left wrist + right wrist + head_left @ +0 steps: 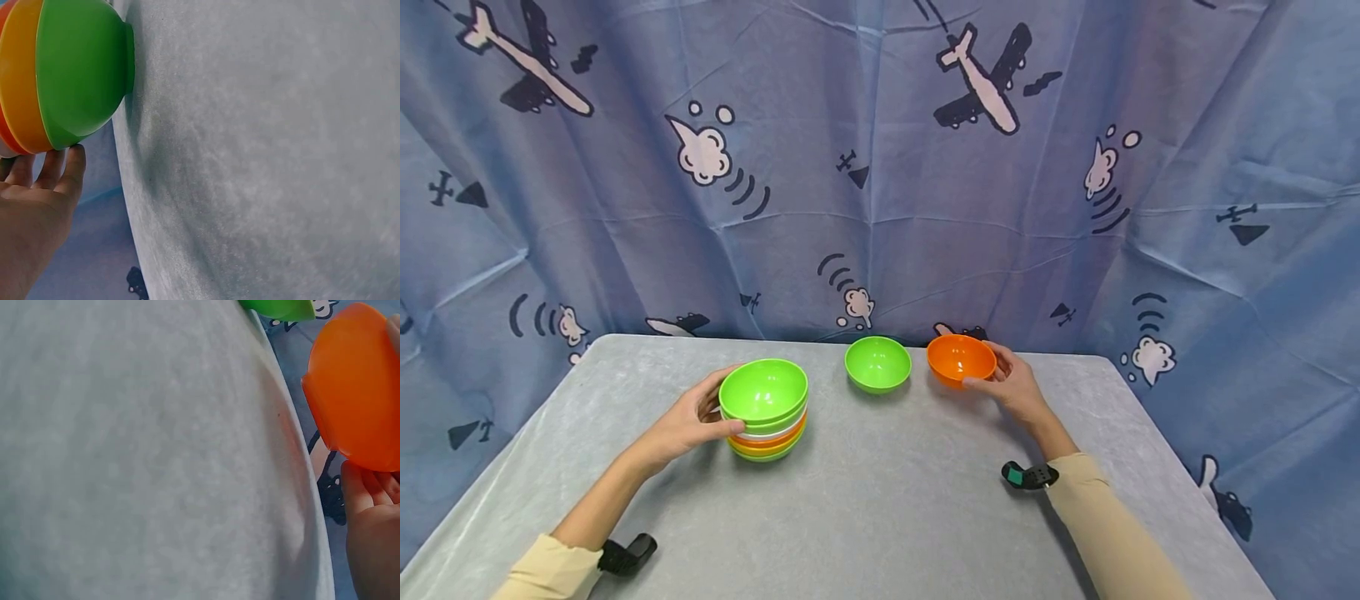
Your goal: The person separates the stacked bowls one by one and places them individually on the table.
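Note:
At left in the head view, my left hand [688, 421] grips a stack of nested bowls [765, 444] by its side, thumb near the front and fingers behind. Green bowls form the top, with white, orange and yellow rims below and a green one at the bottom. The left wrist view shows fingertips [74, 164] against the lower green bowl [84, 69], its foot at the table surface. My right hand [1018, 390] holds an orange bowl [958, 362] by its right side. In the right wrist view that bowl [353, 387] hangs off the table, its foot visible.
Between the stack and the orange bowl, a single green bowl [877, 367] stands upright near the table's back edge. The table [880, 500] has a pale grey cover. Behind it hangs a blue curtain [880, 167] with printed airplanes.

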Tool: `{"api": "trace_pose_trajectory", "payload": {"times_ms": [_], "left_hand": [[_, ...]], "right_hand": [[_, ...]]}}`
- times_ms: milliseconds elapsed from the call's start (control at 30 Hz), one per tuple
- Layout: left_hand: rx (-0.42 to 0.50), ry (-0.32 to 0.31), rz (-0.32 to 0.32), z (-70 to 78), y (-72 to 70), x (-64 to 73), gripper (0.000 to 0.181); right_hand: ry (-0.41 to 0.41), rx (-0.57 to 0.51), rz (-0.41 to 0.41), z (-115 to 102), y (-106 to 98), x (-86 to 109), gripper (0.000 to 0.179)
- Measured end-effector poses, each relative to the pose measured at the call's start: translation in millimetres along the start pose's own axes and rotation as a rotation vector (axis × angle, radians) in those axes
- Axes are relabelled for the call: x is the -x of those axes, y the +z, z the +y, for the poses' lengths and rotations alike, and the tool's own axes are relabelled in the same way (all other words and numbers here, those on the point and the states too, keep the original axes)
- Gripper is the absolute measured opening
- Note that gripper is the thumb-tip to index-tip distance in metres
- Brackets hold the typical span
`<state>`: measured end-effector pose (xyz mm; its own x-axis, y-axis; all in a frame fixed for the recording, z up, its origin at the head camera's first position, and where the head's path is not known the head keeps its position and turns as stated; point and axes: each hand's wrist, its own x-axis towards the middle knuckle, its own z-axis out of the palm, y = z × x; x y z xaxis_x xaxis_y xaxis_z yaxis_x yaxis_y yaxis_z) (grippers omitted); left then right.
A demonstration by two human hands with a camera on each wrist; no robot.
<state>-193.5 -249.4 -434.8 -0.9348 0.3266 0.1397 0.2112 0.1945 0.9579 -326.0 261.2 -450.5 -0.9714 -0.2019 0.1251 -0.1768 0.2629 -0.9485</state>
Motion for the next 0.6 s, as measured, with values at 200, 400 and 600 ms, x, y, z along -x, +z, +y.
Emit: {"api": "trace_pose_trajectory", "payload": {"times_ms": [200, 400, 600], "left_hand": [[0.001, 0.001, -0.001, -0.4, 0.6, -0.1, 0.080], [-0.007, 0.005, 0.000, -0.5, 0.4, -0.1, 0.079], [0.003, 0.002, 0.001, -1.1, -0.7, 0.2, 0.080]], "right_hand": [[0.052, 0.005, -0.006, 3.3, 0.6, -0.3, 0.087], [0.082, -0.029, -0.013, 9.3, 1.8, -1.7, 0.085], [0.061, -0.057, -0.019, 10.8, 4.1, 0.0, 0.087]]}}
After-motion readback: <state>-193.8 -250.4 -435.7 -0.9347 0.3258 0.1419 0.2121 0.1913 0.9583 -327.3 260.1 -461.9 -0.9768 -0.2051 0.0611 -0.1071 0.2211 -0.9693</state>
